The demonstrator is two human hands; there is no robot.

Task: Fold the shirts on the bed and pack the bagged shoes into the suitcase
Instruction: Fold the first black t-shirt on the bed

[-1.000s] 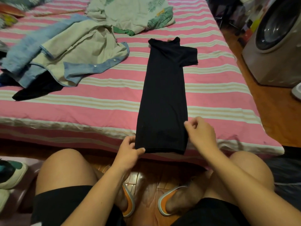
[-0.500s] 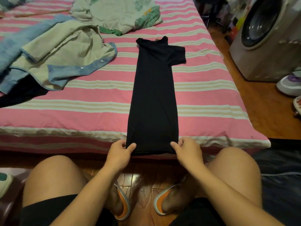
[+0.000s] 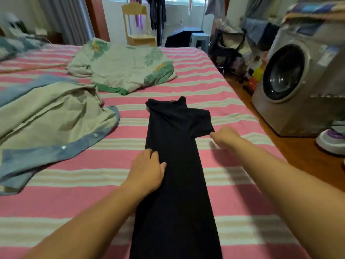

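Item under work: black shirt (image 3: 175, 165), laid as a long narrow strip down the striped bed (image 3: 233, 101), collar end far from the person, hem end running out of view at the bottom edge.
Fold state: sides already turned in; one short sleeve (image 3: 200, 124) still juts out to the right near the collar.
Left hand (image 3: 146, 171): flat on the shirt's left edge about midway up, fingers straight, pressing the cloth to the bed.
Right hand (image 3: 223, 136): just beside the tip of the jutting sleeve; motion blur hides the fingers, so whether it pinches the cloth or merely nears it cannot be told.
Handling, judged: thin, limp knit, light, no stiffness; it will sag and slide on itself unless pinned while a part is turned.
Where to take hold, judged: the sleeve by its outer hem, then the strip by both corners of one end to double it over.
Awaiting folding: beige shirt with blue trim (image 3: 50, 116) at left, leaf-print shirt (image 3: 123, 68) further up the bed, both loose and crumpled.
Shoes and suitcase: not in view.
Surroundings: washing machine (image 3: 298, 81) on the floor right of the bed.
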